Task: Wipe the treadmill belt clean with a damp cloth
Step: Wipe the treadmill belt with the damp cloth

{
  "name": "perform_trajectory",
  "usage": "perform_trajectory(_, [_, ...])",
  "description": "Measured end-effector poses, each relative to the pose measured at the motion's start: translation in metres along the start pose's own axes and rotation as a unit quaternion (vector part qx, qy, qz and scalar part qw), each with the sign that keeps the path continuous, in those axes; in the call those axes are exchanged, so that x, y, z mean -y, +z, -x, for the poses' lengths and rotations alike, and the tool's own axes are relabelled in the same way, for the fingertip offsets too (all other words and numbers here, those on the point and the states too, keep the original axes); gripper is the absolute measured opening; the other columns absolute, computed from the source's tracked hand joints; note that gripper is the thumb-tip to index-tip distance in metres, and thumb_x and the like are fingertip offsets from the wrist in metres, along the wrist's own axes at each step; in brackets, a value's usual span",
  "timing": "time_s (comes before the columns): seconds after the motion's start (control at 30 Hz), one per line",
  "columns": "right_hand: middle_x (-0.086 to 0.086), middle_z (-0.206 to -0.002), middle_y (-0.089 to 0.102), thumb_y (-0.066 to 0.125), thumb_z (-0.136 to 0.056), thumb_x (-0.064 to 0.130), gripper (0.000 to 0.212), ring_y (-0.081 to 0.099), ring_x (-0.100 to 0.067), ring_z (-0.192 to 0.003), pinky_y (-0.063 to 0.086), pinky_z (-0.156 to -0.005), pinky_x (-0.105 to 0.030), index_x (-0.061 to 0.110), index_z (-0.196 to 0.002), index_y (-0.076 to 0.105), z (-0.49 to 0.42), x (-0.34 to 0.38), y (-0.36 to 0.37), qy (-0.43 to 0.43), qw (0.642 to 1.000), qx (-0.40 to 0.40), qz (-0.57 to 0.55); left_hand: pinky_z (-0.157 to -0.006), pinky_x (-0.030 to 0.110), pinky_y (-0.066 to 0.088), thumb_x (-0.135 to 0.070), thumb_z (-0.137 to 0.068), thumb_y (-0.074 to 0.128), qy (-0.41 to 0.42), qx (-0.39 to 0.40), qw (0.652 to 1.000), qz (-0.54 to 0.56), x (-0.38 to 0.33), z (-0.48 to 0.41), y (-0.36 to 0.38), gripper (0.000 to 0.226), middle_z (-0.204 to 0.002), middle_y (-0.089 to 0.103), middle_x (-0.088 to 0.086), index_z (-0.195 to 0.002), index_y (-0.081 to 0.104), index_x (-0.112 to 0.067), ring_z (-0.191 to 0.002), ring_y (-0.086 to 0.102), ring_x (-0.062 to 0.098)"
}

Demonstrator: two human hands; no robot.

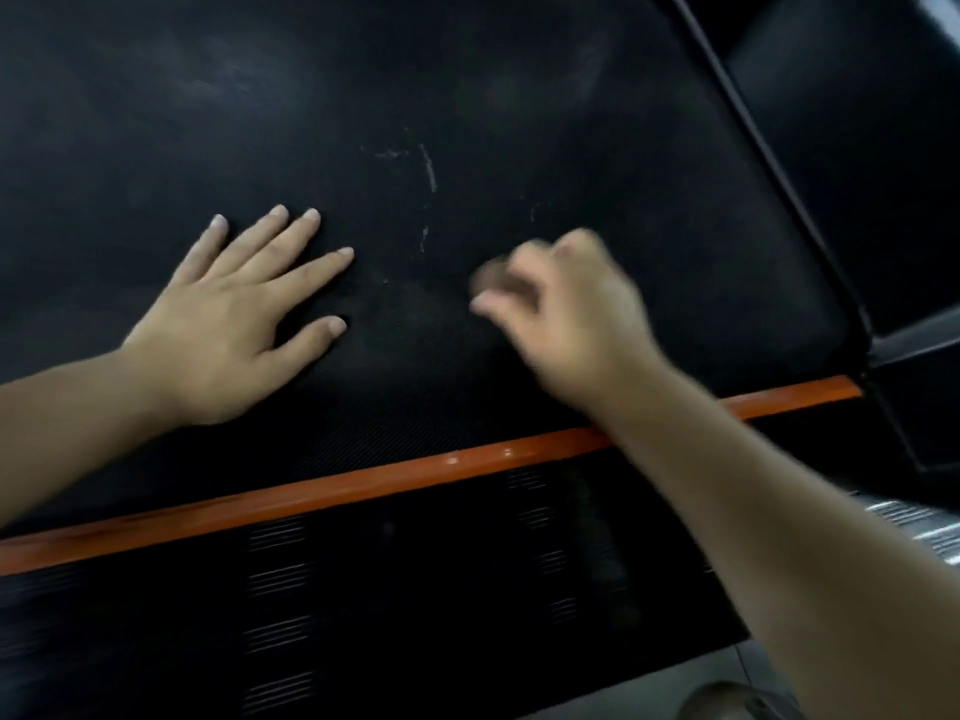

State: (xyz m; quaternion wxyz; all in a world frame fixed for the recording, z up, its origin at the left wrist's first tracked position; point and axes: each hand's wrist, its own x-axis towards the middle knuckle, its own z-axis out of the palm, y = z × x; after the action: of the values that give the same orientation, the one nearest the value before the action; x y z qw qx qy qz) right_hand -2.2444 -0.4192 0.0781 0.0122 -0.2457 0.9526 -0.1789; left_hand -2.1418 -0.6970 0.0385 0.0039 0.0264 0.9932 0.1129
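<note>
Treadmill belt (467,96), black with pale scuffs, lies under both my hands. My left hand (234,314) rests flat on it, fingers spread. My right hand (561,304), near it, is blurred with fingers curled; I cannot tell whether it pinches anything. An orange strip (363,480) crosses under my right forearm

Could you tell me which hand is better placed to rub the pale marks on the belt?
Probably the right hand: it is beside the pale marks, fingers curled and blurred, while the left hand lies flat on the belt, fingers spread, bracing. No cloth shows.
</note>
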Motion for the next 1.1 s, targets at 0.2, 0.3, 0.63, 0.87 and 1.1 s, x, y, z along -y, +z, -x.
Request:
perform_trajectory(0.2, [-0.002, -0.095, 0.045, 0.063, -0.089, 0.05, 0.029, 0.058, -0.034, -0.083, 0.04, -0.067, -0.033, 0.025, -0.104, 0.061, 0.005, -0.036, -0.028, 0.027, 0.996, 0.02, 0.08, -0.126, 0.047, -0.001, -0.068, -0.096, 0.022, 0.001, 0.005, 1.0, 0.0, -0.001, 0.0, -0.002, 0.069, -0.17, 0.011, -0.003, -0.158, 0.027, -0.038, -0.156, -0.001, 0.013])
perform_trajectory(0.3, [-0.005, -0.096, 0.043, 0.058, -0.093, 0.048, 0.026, 0.043, -0.025, -0.066, 0.034, -0.068, -0.036, 0.025, -0.103, 0.053, 0.022, -0.045, -0.034, 0.137, 0.985, -0.017, 0.102, -0.126, 0.049, 0.0, -0.067, -0.095, 0.024, -0.006, -0.003, 1.0, -0.005, -0.001, 0.001, 0.001, 0.069, -0.169, 0.012, -0.003, -0.158, 0.028, -0.038, -0.156, 0.001, 0.014])
perform_trajectory(0.63, [-0.008, -0.096, 0.05, 0.062, -0.09, 0.048, 0.03, 0.049, -0.032, -0.076, 0.036, -0.068, -0.034, 0.024, -0.087, 0.044, 0.023, -0.013, -0.025, 0.17, 0.98, -0.012, 0.106, -0.126, 0.051, 0.001, -0.067, -0.094, 0.024, 0.005, -0.009, 1.0, 0.019, 0.005, -0.001, -0.001, 0.069, -0.169, 0.013, -0.002, -0.157, 0.029, -0.039, -0.156, 0.001, 0.014])
perform_trajectory(0.87, [0.007, -0.088, 0.044, 0.067, -0.086, 0.051, 0.028, 0.05, -0.013, -0.072, 0.038, -0.061, -0.03, 0.033, -0.085, 0.044, 0.029, 0.089, 0.018, -0.01, 0.995, 0.092, 0.037, -0.125, 0.051, -0.004, -0.05, -0.101, 0.03, 0.017, -0.01, 0.999, 0.047, 0.009, -0.002, -0.001, 0.058, -0.169, 0.013, 0.0, -0.156, 0.031, -0.034, -0.157, 0.0, 0.018])
perform_trajectory(1.1, [-0.013, -0.114, 0.057, 0.063, -0.091, 0.047, 0.027, 0.062, -0.036, -0.097, 0.045, -0.078, -0.034, 0.023, -0.103, 0.062, -0.01, 0.095, 0.036, 0.177, 0.981, -0.057, 0.058, -0.125, 0.047, -0.009, -0.04, -0.104, 0.042, 0.061, 0.05, 0.993, 0.092, 0.023, 0.003, -0.017, 0.055, -0.17, 0.009, 0.001, -0.157, 0.031, -0.028, -0.156, -0.003, 0.017])
